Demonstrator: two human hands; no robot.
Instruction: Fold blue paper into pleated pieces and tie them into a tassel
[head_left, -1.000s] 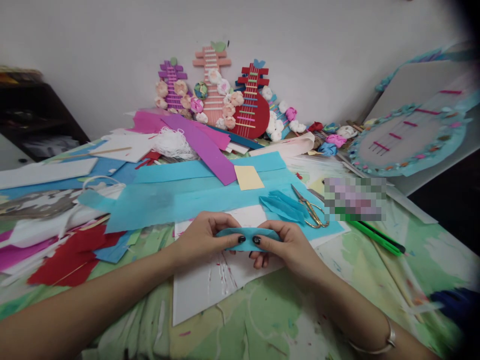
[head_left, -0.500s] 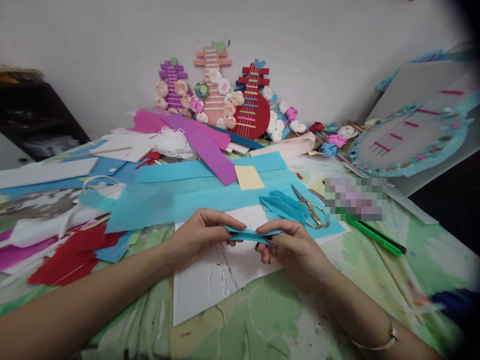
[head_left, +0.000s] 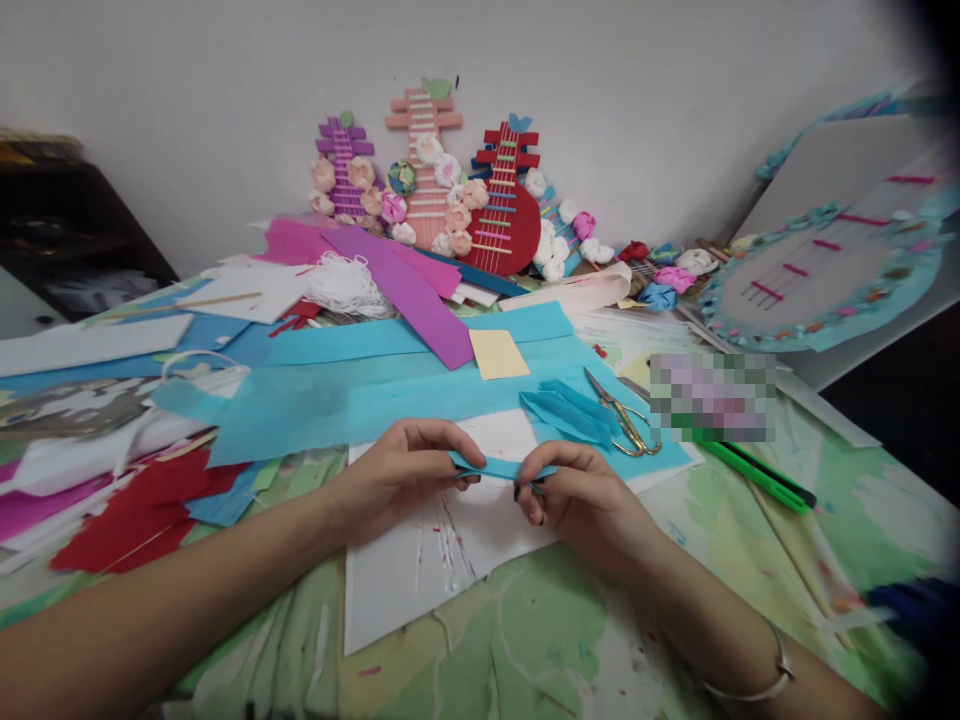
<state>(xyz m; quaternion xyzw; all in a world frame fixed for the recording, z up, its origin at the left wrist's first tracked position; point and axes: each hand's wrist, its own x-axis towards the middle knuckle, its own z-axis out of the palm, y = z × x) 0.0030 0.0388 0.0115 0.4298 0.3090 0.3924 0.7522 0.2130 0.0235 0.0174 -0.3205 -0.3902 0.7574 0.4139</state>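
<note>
A narrow folded strip of blue paper (head_left: 501,467) is stretched between my two hands, above a white board (head_left: 405,570). My left hand (head_left: 416,462) pinches its left end between thumb and fingers. The right end is pinched by my right hand (head_left: 571,482). Just beyond them lie a crumpled piece of blue tissue (head_left: 568,412) and gold-handled scissors (head_left: 624,415). Behind my hands spread wide blue sheets (head_left: 300,400), with a cream paper piece (head_left: 499,355) on top.
Purple paper (head_left: 409,300), white string (head_left: 345,285) and red scraps (head_left: 142,510) lie about the table. A green cutter (head_left: 757,475) is at the right. Decorated paper instruments (head_left: 502,225) lean on the wall; a decorated board (head_left: 810,270) stands at the right.
The strip between my fingers looks narrower and flatter, its layers pressed together. My fingertips have shifted slightly along it, and the gap between my hands is a little wider.
</note>
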